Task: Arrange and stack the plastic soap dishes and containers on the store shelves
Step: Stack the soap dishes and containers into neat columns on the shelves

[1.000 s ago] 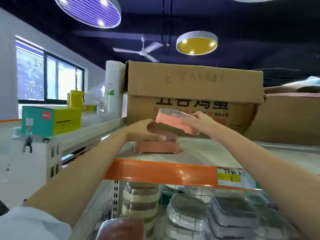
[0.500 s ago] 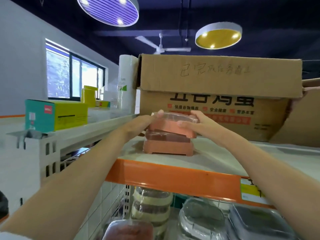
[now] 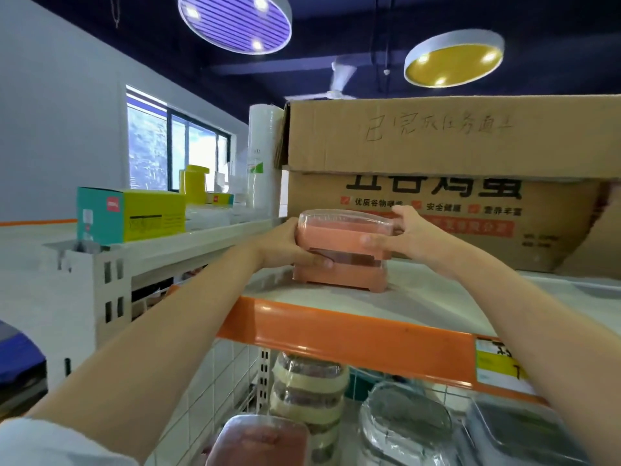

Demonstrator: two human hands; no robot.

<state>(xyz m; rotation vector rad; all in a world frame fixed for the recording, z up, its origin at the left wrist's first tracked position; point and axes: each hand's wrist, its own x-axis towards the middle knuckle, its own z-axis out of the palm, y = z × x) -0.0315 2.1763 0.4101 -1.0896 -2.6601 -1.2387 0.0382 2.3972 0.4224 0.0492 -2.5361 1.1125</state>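
Two hands steady a pink soap dish on a stack on the top shelf.

The cardboard box (image 3: 450, 183) behind the stack runs off the right edge; its black printed characters are half hidden under the flap, and the handwriting above is hard to read. The shelf (image 3: 353, 334), orange-edged, carries a yellow price label (image 3: 497, 361) partly covered by the right forearm. Below it, wrapped containers (image 3: 307, 395) are blurred and cut off. The upper soap dish (image 3: 339, 233), film-wrapped, sits on the lower soap dish (image 3: 339, 277). The left hand (image 3: 285, 247) grips the stack's left end; the right hand (image 3: 400, 233) holds the upper dish's right end.
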